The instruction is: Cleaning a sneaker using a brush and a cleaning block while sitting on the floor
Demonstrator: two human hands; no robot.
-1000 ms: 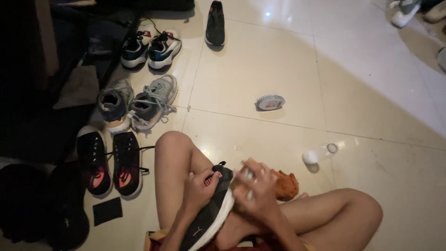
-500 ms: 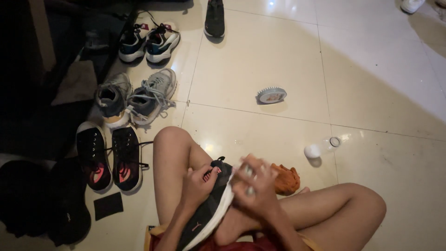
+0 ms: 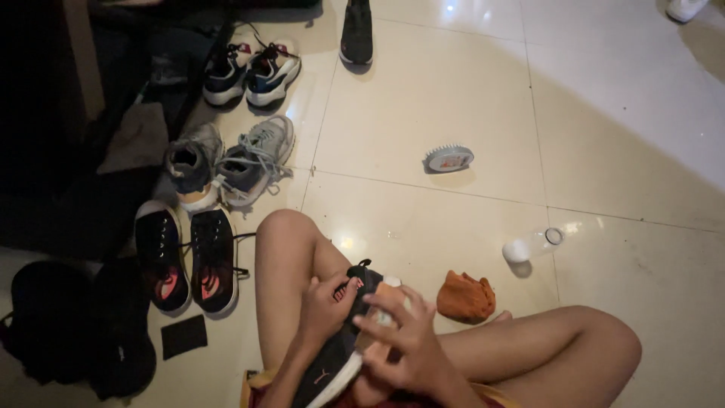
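Observation:
I sit cross-legged on a pale tiled floor with a black sneaker (image 3: pixel 341 355) with a white sole resting in my lap. My left hand (image 3: pixel 326 302) grips the sneaker at its heel end, fingers curled over the collar. My right hand (image 3: pixel 400 336) presses on the sneaker's upper side with fingers spread; something pale and small sits under its fingers, too blurred to identify. An orange cloth (image 3: pixel 466 296) lies crumpled on the floor just right of my hands.
Left of my knee stand a black pair with red marks (image 3: pixel 189 257), a grey pair (image 3: pixel 230 162) and a blue-white pair (image 3: pixel 253 68). A single black shoe (image 3: pixel 356 32) lies far ahead. A round brush (image 3: pixel 448 159) and a clear plastic bottle (image 3: pixel 532 244) lie on the tiles. Dark bags (image 3: pixel 68 325) at left.
The view shifted slightly downward and left. My right hand slid lower along the sneaker, uncovering the orange cloth beside it. My left hand keeps its hold.

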